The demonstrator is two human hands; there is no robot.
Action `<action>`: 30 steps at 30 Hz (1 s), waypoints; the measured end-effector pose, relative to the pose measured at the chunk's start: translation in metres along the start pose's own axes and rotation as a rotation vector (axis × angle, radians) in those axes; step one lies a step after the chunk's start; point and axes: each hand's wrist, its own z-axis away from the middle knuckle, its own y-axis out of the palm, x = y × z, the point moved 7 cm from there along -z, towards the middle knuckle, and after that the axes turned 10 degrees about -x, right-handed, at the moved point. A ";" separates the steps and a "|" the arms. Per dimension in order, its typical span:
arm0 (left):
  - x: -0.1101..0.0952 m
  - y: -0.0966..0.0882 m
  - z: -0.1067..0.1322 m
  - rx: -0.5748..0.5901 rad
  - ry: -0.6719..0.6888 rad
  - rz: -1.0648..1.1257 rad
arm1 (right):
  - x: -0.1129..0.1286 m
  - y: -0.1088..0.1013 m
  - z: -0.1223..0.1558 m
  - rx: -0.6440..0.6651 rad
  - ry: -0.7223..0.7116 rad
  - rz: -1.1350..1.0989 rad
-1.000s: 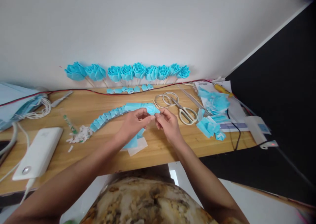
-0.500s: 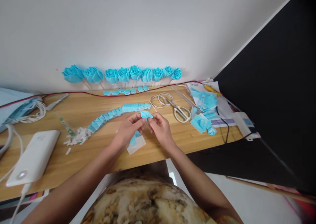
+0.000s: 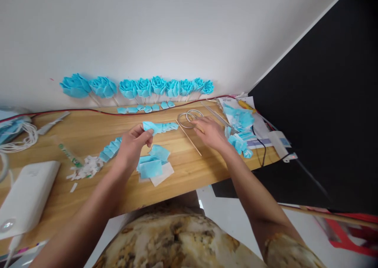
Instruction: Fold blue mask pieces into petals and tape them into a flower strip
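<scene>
My left hand (image 3: 134, 140) pinches a small folded piece of blue sheet (image 3: 148, 127) between thumb and fingers, above the row of pleated blue pieces (image 3: 167, 127). My right hand (image 3: 210, 133) reaches over the place where the scissors lay, fingers stretched and thumb apart. It hides the scissors' handles, and whether it touches them cannot be seen. Two metal rings (image 3: 184, 121) lie by its fingertips. A thin wooden stick (image 3: 189, 138) lies slantwise between my hands. Loose blue squares (image 3: 150, 168) and a white sheet piece (image 3: 163, 174) lie nearer to me.
Several blue flowers on sticks (image 3: 143, 87) lean against the wall, with small folded pieces (image 3: 147, 109) before them. At left are a white power bank (image 3: 31, 193), paper scraps (image 3: 87, 167) and white cords (image 3: 22, 138). Blue scraps (image 3: 240, 118) and a cable (image 3: 260, 140) lie at right.
My hands have parted. The left moved left with the folded blue piece; the right let go of it and moved right over the scissors. The loose squares and stick show more fully.
</scene>
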 end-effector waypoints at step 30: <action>0.001 -0.001 0.007 0.234 -0.102 0.464 | 0.079 0.055 -0.020 0.406 0.458 -1.520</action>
